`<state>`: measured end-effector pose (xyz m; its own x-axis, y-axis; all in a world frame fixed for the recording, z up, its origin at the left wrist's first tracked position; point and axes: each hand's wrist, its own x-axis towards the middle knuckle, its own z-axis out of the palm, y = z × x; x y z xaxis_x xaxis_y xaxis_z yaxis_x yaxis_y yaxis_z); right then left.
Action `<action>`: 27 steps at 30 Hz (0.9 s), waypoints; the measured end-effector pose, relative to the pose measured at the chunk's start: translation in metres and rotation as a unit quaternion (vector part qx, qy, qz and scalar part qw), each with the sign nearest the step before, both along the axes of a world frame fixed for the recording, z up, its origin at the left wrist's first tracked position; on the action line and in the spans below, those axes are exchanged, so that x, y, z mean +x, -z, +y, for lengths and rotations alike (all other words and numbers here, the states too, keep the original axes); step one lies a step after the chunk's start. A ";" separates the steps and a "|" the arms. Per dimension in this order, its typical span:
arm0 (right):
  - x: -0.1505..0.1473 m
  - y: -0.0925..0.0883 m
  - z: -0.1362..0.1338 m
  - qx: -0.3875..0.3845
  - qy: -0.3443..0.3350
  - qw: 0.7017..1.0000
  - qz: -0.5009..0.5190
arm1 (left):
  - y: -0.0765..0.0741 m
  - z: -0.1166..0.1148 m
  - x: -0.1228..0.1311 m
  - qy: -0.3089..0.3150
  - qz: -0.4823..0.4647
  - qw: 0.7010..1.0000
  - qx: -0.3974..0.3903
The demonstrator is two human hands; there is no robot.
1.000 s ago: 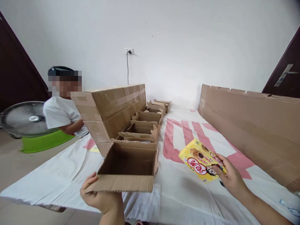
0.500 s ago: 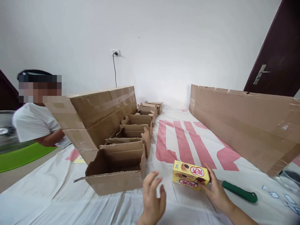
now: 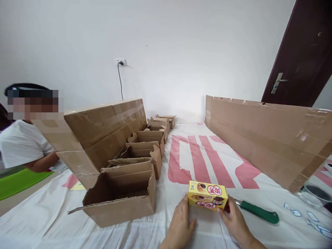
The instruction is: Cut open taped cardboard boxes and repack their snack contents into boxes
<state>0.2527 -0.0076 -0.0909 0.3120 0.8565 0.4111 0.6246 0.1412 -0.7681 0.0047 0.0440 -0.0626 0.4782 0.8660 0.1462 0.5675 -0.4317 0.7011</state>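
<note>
A small yellow snack box with red and white print lies on the white sheet in front of me. My left hand touches its left end and my right hand touches its right end, so both hands grip it between them. An open, empty cardboard box stands just left of my left hand. A green-handled knife lies on the sheet right of my right hand.
A row of open small cartons runs back beside stacked sealed cartons. A long cardboard panel stands along the right. A person in a white shirt sits at far left. A dark door is behind, and a clear container at right.
My left hand let go of the open box's flap and came over to the snack box. My right hand set the snack box down on the sheet. The view turned rightward.
</note>
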 end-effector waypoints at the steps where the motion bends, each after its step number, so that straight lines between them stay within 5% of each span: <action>1: 0.000 -0.001 0.000 -0.001 0.005 1.000 0.009 | 0.001 0.000 0.000 -0.001 0.001 1.000 0.002; 7: 0.000 -0.004 0.000 -0.014 0.011 0.999 0.044 | 0.007 0.004 0.003 -0.007 0.004 1.000 -0.011; 18: -0.017 0.002 0.010 -0.011 -0.003 0.999 0.049 | 0.032 0.013 0.001 0.005 -0.204 0.971 -0.124; 22: -0.028 0.003 0.035 0.024 0.024 0.999 0.031 | 0.012 0.026 0.010 -0.040 -0.288 0.942 -0.167; 27: -0.029 -0.017 0.093 0.075 0.009 0.997 -0.002 | -0.041 0.073 0.036 -0.115 -0.342 0.925 -0.117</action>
